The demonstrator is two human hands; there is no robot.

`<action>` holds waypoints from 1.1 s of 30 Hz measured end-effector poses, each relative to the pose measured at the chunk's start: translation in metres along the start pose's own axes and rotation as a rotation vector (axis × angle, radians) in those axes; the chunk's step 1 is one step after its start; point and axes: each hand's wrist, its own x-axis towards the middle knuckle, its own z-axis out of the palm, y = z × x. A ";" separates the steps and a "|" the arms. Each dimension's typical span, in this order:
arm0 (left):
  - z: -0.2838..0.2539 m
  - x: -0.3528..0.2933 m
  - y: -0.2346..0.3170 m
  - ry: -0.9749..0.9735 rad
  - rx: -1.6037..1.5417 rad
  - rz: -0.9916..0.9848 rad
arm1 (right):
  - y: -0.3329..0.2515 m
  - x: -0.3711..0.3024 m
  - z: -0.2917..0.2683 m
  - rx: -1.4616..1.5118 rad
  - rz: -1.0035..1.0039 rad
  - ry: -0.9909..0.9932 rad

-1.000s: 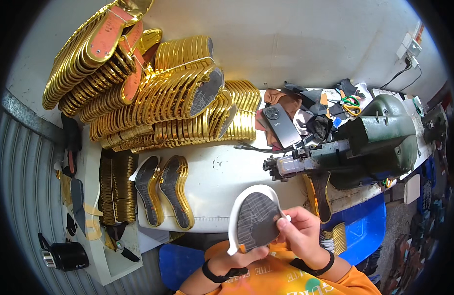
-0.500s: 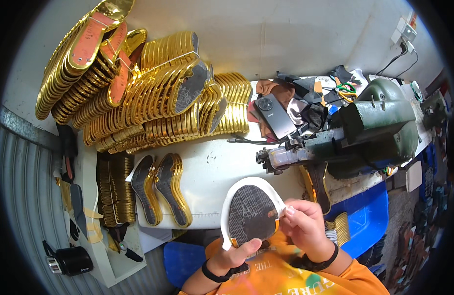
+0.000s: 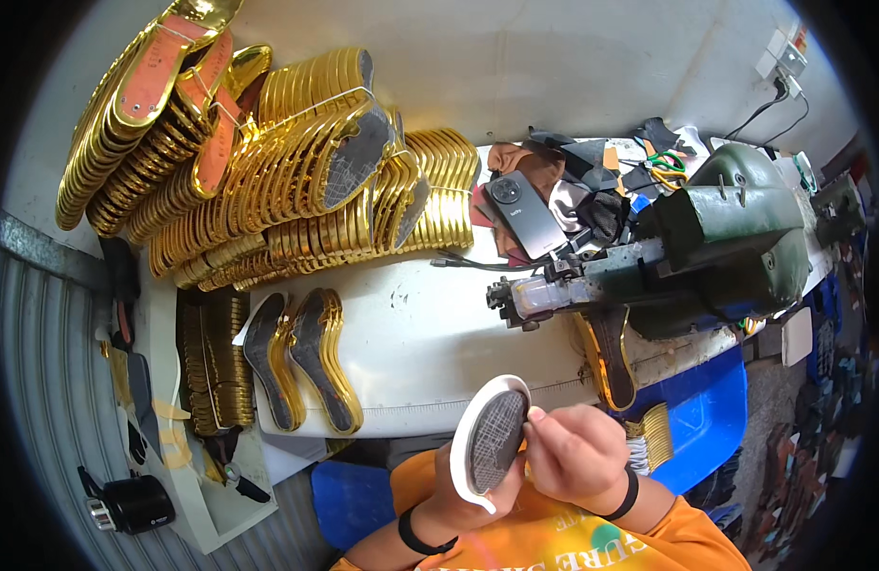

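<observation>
In front of my orange shirt I hold a shoe sole piece (image 3: 499,440), tilted nearly on edge. Its face is dark grey with pale crisscross scratches, and a white strip (image 3: 466,436) curves around its rounded edge. My left hand (image 3: 468,493) wraps its lower side, the fingers mostly hidden behind it. At the right edge, my right hand (image 3: 580,452) is closed in a pinch, thumb and forefinger on the rim. Similar gold-edged soles (image 3: 327,362) lie on the white table (image 3: 430,343) to the left.
Large tied stacks of gold soles (image 3: 296,162) fill the back left. A dark green sewing machine (image 3: 734,228) stands at the right, with another sole (image 3: 611,362) under its arm. Behind lie a phone (image 3: 527,217), fabric scraps and scissors (image 3: 666,167). A blue bin (image 3: 715,419) is at the right.
The sole piece has turned from facing up to nearly on edge. My left hand has shifted behind it, and my right hand has rotated, its back now showing more. The view has shifted slightly.
</observation>
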 end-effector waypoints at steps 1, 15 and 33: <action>0.001 0.001 0.001 0.030 0.043 0.028 | 0.002 0.001 0.001 -0.024 -0.067 -0.027; -0.017 0.011 -0.009 -0.118 -0.980 -0.457 | 0.006 -0.011 -0.017 0.992 1.046 -0.142; -0.023 -0.002 -0.056 -0.280 -1.534 -0.424 | 0.001 -0.012 0.003 1.180 0.680 -0.351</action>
